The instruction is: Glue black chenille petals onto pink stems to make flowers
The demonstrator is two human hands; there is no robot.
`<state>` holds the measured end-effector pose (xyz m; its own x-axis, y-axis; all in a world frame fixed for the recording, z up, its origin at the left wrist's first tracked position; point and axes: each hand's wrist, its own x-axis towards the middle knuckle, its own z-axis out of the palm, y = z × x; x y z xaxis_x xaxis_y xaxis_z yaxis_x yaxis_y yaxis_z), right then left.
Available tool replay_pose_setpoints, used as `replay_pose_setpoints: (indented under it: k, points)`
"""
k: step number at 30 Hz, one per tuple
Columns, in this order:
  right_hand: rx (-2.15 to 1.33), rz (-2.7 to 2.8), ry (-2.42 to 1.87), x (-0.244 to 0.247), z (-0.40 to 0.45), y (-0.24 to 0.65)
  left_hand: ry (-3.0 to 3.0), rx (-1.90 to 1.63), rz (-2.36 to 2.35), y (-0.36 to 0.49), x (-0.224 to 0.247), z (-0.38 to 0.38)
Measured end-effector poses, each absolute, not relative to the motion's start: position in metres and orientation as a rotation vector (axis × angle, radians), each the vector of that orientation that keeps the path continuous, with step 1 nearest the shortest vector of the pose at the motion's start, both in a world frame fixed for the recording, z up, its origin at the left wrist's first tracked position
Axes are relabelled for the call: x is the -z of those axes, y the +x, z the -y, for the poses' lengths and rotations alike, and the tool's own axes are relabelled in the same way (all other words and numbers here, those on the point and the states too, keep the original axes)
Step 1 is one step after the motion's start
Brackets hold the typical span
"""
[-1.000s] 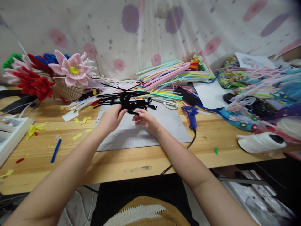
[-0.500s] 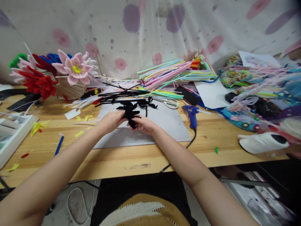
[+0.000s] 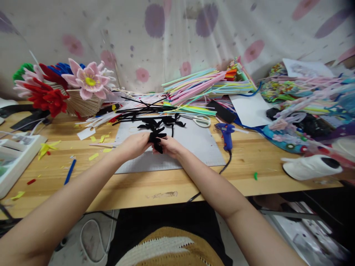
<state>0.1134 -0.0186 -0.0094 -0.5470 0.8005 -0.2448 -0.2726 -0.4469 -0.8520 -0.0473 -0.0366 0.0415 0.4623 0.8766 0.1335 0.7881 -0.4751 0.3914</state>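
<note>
Between my two hands is a fuzzy black pipe-cleaner flower (image 3: 156,139) with several pointed petals, held above a grey board (image 3: 194,151). My left hand (image 3: 140,143) pinches it from the left, fingers closed and partly hidden behind the petals. From the right, my right hand (image 3: 169,145) grips it with curled fingers. Just beyond, more black petal pieces (image 3: 169,120) lie on the board's far part. Black pipe cleaners (image 3: 144,111) are spread behind them, and scissors (image 3: 202,121) with pale handles rest to their right.
A blue glue gun (image 3: 226,135) lies right of the board, its cord running to the table's front edge. Coloured pipe cleaners (image 3: 196,85) are heaped at the back. Pipe-cleaner flowers (image 3: 90,81) stand back left. A power strip (image 3: 19,159) sits at left, a white spool (image 3: 310,167) at right.
The black flower has turned and tilted in my hands, its petals now bunched more to the right. Both hands have shifted slightly and remain on it.
</note>
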Motion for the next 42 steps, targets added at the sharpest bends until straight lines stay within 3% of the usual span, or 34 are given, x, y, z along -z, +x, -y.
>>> replay_pose_setpoints:
  k: [7,16,30,42]
  points:
    - [-2.068,1.0,-0.901,0.006,0.019,0.115,2.466,-0.519,-1.425,-0.045,-0.033,0.038]
    - [-2.414,1.255,-0.663,0.0,0.023,0.129,2.716,-0.581,-1.575,-0.074,-0.022,0.03]
    - [-1.989,1.091,-0.548,0.006,0.024,0.123,2.867,-0.687,-1.538,-0.079,-0.021,0.027]
    - [-2.051,1.151,-0.565,0.007,0.022,0.127,2.87,-0.594,-1.534,-0.078,-0.028,0.034]
